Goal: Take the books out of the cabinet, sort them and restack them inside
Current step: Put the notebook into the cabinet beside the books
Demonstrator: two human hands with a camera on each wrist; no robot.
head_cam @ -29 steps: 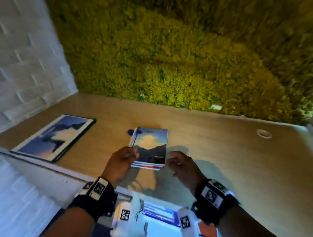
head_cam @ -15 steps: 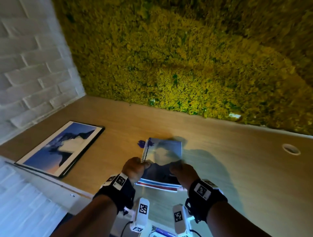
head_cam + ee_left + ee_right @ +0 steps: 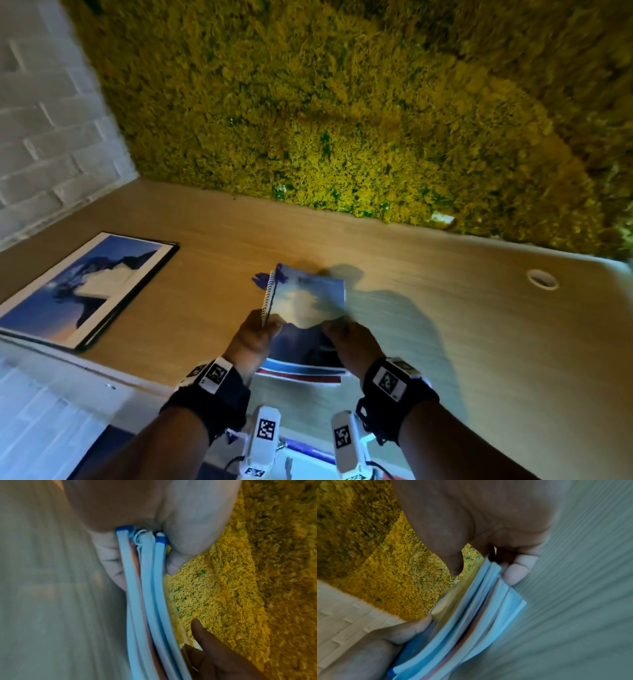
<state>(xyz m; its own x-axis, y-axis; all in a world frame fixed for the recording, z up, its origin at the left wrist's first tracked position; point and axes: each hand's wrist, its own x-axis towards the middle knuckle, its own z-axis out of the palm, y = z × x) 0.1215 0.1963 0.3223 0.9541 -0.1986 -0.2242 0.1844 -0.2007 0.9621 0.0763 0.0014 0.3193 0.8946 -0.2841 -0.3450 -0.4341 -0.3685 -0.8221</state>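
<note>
A small stack of thin books (image 3: 305, 318), the top one spiral-bound with a blue sky cover, is tilted up off the wooden cabinet top (image 3: 479, 342). My left hand (image 3: 253, 339) grips the stack's near left corner, thumb on top and fingers under. My right hand (image 3: 346, 342) grips the near right corner the same way. In the left wrist view the stack's page edges (image 3: 150, 601) show pinched in my left hand (image 3: 180, 534). The right wrist view shows the stack's fanned edges (image 3: 471, 615) in my right hand (image 3: 505, 555).
A large flat book (image 3: 82, 291) with a mountain cover lies at the left of the cabinet top. A moss wall (image 3: 342, 102) stands behind, a white brick wall (image 3: 44, 137) to the left. A round cable hole (image 3: 542, 279) sits at the right.
Both hands closed on the stack's near corners and lifted its near edge off the wood. My head moved nearer and the view shifted right.
</note>
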